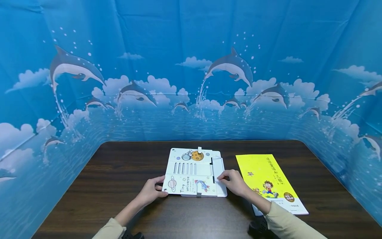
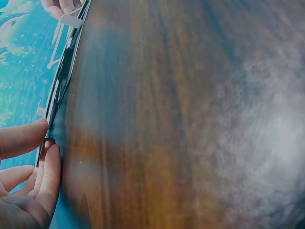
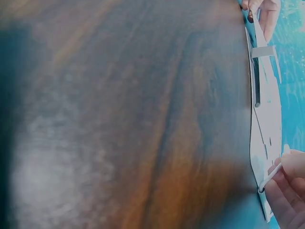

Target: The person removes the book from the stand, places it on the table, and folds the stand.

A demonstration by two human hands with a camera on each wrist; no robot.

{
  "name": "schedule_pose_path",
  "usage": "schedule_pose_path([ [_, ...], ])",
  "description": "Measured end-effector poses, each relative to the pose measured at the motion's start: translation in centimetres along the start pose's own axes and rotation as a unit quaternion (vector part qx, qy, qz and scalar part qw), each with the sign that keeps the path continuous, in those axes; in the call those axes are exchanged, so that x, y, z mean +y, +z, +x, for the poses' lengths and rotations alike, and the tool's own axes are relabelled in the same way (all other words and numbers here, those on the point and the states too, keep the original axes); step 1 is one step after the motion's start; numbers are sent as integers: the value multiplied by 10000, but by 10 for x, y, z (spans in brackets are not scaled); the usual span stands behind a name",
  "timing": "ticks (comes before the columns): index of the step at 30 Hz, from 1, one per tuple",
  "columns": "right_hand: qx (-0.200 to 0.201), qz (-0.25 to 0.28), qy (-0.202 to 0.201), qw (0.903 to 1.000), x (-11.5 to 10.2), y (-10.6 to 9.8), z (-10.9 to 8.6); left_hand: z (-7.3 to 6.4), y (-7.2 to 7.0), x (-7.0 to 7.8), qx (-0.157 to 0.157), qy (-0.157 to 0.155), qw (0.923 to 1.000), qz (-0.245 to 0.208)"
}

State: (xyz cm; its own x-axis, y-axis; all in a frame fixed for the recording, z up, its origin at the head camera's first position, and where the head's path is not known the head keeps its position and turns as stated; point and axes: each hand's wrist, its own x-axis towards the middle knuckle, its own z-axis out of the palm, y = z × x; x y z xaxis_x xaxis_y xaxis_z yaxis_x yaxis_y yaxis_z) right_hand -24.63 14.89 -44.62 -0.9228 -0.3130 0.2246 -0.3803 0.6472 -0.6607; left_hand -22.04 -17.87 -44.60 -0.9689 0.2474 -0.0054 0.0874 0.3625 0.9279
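Note:
A white folding book stand point(image 1: 176, 179) with space drawings and the words "Tiny universe" lies on the dark table. My left hand point(image 1: 150, 192) grips its near left corner, thumb on one side and fingers on the other, as the left wrist view also shows. At the stand's right side my right hand point(image 1: 234, 182) pinches a thin white rod point(image 3: 272, 176) between thumb and fingers. One end of the rod meets the stand's edge. White page clips point(image 1: 199, 150) sit at the far and near edges of the stand.
To the right lies a yellow book point(image 1: 253, 166) with a cartoon child on its cover, partly behind my right forearm. Something with a pale edge point(image 1: 257, 211) shows beneath it. A blue dolphin-print curtain point(image 1: 179, 116) surrounds the wooden table point(image 1: 119, 166).

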Motion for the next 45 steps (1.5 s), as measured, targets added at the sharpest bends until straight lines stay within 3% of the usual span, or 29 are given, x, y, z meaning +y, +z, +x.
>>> schedule_pose_path([
  [4, -101, -253, -158, 9995, -2, 1, 2, 0, 0, 1, -6, 16, 10000, 12],
  [11, -238, -680, -71, 9974, -9, 2, 4, 1, 0, -1, 2, 114, 9999, -38],
  [18, -297, -760, 7, 9967, -10, 3, 5, 1, 0, -2, -32, 194, 9998, -57],
  [22, -195, -582, -24, 9981, -10, 3, 4, 0, 0, -2, -16, 175, 9998, -42],
  [26, -93, 32, -274, 9996, -18, 6, 3, 0, 1, -2, 2, 152, 9999, -38],
  [30, -559, 351, -644, 9957, -30, 15, 2, 0, 1, -2, 33, 155, 9999, -10],
  [34, -975, -126, -927, 9908, -37, 26, 3, -1, 0, -1, 43, 125, 9999, -1],
  [38, -978, -524, -1089, 9878, -38, 32, 6, 0, 0, 0, 33, 124, 9999, -5],
  [45, -944, -761, -1103, 9865, -40, 34, 4, -2, 0, 0, 26, 88, 10000, 6],
])
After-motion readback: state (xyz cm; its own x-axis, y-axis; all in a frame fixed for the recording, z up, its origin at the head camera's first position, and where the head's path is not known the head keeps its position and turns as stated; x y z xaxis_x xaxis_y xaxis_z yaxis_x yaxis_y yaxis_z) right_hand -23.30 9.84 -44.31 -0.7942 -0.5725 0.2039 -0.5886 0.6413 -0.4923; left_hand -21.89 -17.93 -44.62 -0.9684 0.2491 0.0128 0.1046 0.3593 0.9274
